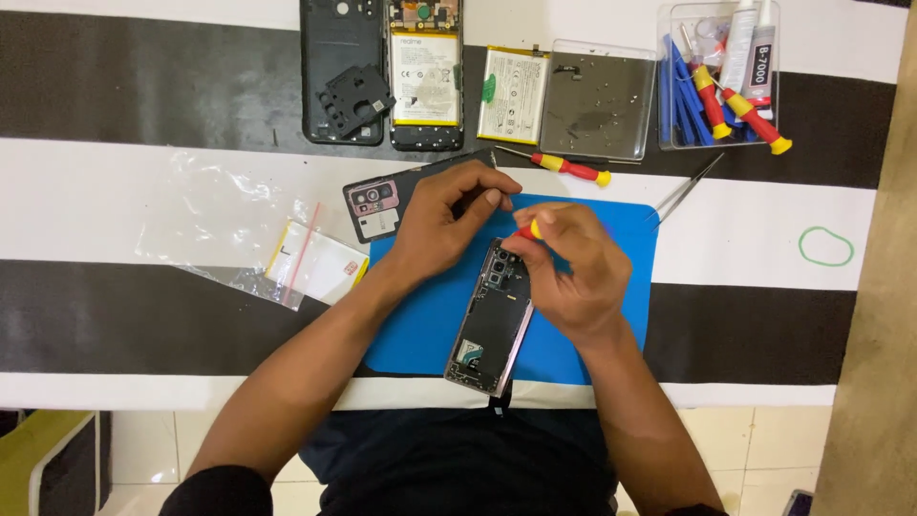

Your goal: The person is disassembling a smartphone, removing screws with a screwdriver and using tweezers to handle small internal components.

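Screwdriver (528, 230) in right hand (573, 268) over opened phone (492, 330), left hand (444, 215) beside

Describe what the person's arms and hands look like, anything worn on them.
Both hands, left hand and right hand, are bare, with no gloves, rings or watch showing. The forearms are bare too; dark short sleeves begin near the picture's bottom edge.

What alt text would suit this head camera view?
Right hand works a small red-and-yellow screwdriver at the top of an opened black smartphone on a blue mat; left hand rests beside it.
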